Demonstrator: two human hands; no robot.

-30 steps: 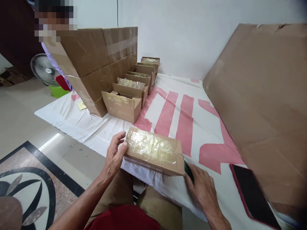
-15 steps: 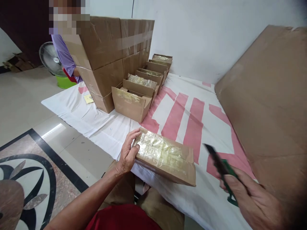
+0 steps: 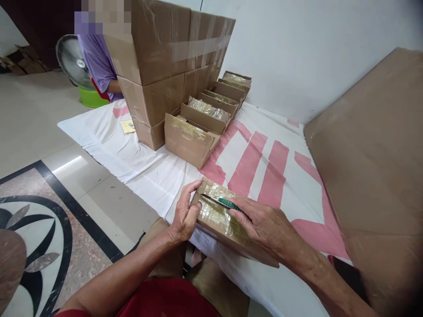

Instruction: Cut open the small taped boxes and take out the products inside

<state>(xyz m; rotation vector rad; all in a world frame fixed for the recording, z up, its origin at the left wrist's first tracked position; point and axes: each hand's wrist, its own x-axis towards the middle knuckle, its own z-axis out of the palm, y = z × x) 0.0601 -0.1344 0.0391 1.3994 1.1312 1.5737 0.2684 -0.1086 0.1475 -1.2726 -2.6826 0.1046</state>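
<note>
A taped cardboard box [image 3: 246,244] lies in front of me at the table's near edge, clear shiny tape over its top. My left hand [image 3: 187,213] grips the box's left end, thumb on the top and fingers around the far corner. Closed around a green-handled utility knife [image 3: 228,202], my right hand [image 3: 261,218] is over the top of the box. The dark blade points left along the middle of the taped top, its tip close to my left hand's thumb and fingers. Part of the box is hidden under my right hand and forearm.
Several opened boxes [image 3: 188,143] stand in a row beyond, beside a tall stack of sealed cartons [image 3: 161,99]. A large cardboard sheet or carton [image 3: 370,176] borders the right. Behind the stack sits a person in a purple sleeve [image 3: 99,61], near a fan [image 3: 71,61].
My right hand has brought the knife from the right, off the box, leftward onto its taped top. My left hand keeps its hold on the box's end. The view has shifted slightly.
</note>
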